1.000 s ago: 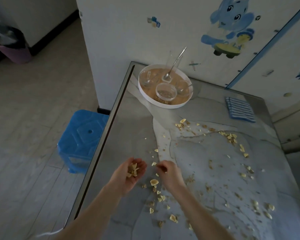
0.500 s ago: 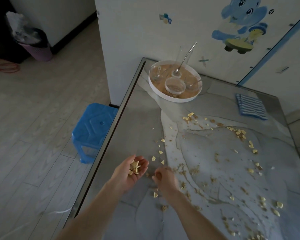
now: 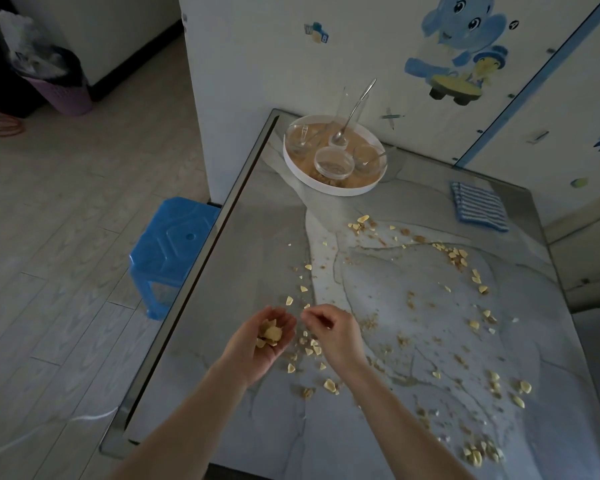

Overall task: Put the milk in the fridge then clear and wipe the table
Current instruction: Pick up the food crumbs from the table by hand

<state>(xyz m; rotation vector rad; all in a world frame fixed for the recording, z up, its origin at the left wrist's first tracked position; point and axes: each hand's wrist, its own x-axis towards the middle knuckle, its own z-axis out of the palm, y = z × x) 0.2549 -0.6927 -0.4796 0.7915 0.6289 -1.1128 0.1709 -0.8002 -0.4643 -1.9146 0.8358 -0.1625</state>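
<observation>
Yellow crumbs (image 3: 458,256) lie scattered over the grey marble table (image 3: 413,341). My left hand (image 3: 260,344) is cupped palm up over the table's left side and holds a small heap of crumbs. Just to its right, my right hand (image 3: 333,334) hovers with curled fingers, fingertips pinched together beside the left palm. More crumbs (image 3: 309,348) lie under and between both hands. A folded blue striped cloth (image 3: 480,206) lies at the far right of the table.
A round white tray (image 3: 326,187) with glass bowls, a tall glass and a spoon sits at the table's far left corner against the wall. A blue plastic stool (image 3: 174,244) stands on the floor left of the table. A purple bin (image 3: 61,95) is far left.
My right hand has lifted from the table and come up beside the left palm. The view has shifted back slightly.
</observation>
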